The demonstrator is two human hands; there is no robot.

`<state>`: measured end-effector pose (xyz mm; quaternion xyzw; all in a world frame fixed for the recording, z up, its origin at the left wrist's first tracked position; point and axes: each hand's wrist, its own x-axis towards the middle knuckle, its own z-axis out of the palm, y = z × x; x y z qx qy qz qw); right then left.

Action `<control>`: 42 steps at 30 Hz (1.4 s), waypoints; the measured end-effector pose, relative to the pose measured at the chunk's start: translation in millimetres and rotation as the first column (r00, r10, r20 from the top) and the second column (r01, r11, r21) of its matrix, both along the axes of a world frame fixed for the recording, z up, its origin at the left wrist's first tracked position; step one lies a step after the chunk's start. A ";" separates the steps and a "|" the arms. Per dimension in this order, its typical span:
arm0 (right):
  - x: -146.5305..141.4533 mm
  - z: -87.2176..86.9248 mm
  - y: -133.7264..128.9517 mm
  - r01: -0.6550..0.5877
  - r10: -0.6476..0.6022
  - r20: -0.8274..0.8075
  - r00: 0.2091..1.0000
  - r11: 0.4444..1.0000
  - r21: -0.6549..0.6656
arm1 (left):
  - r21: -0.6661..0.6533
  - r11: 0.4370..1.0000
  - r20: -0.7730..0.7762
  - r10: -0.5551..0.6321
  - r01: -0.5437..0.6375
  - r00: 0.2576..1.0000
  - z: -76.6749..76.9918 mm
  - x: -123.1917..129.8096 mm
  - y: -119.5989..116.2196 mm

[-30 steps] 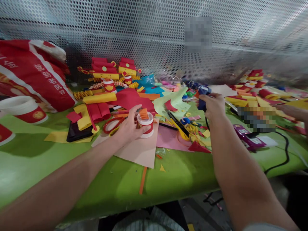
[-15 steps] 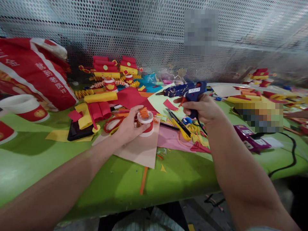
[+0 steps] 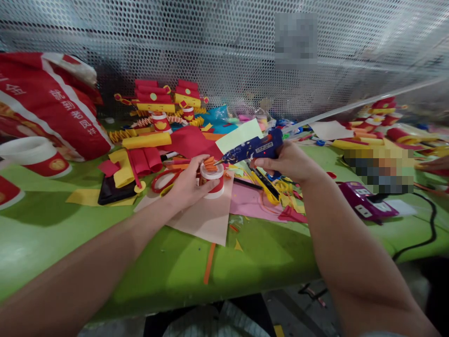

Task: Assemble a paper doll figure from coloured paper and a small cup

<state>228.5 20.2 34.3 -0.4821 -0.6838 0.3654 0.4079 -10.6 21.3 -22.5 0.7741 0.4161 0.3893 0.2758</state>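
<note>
My left hand (image 3: 191, 184) is wrapped round a small red and white paper cup (image 3: 214, 187) standing on a beige sheet (image 3: 206, 220). Folded orange paper (image 3: 209, 164) sits at the cup's top, by my fingertips. My right hand (image 3: 286, 164) grips a blue hot glue gun (image 3: 256, 149) with a long clear glue stick (image 3: 351, 106) sticking out of its back. The gun's nozzle points left and down, at the orange paper over the cup; whether it touches cannot be told. A yellow and black utility knife (image 3: 268, 187) lies below the gun.
Red-handled scissors (image 3: 164, 180) and a dark phone (image 3: 114, 189) under paper pieces lie left. Paper figures (image 3: 154, 100) stand at the back, before a perforated metal screen (image 3: 224, 51). A purple power strip (image 3: 368, 201) with a black cable lies right; another person's hand (image 3: 435, 164) shows at the far right.
My right hand has brought the glue gun down and left, its nozzle now at the orange paper. The long glue stick has come into view. My left hand stays on the cup.
</note>
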 end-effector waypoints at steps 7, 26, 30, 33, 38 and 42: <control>-5.1 0.6 -0.6 -0.024 0.023 0.023 0.999 0.998 0.064 | -0.021 1.000 -0.002 0.001 -0.001 1.000 2.2 -0.1 -2.2; -11.2 5.0 -0.4 -0.067 0.065 0.021 0.998 0.990 0.125 | 0.001 1.000 0.009 -0.012 0.012 1.000 -0.9 -0.5 -0.3; -10.3 2.9 0.9 -0.069 0.069 0.008 0.998 0.988 0.140 | 0.003 1.000 0.007 -0.013 0.013 1.000 -0.7 -0.2 -0.5; -9.7 1.4 1.8 -0.052 0.052 -0.001 0.999 0.988 0.143 | 0.008 1.000 0.011 -0.018 0.017 1.000 -0.7 0.2 -0.5; -8.8 -0.2 2.8 -0.050 0.050 0.003 0.999 0.988 0.144 | 0.009 1.000 0.003 -0.018 0.018 1.000 -0.1 0.4 -0.6; -8.1 -1.1 3.5 -0.055 0.052 0.025 0.998 0.985 0.163 | 0.012 1.000 0.011 -0.022 0.021 1.000 -0.5 0.2 -0.6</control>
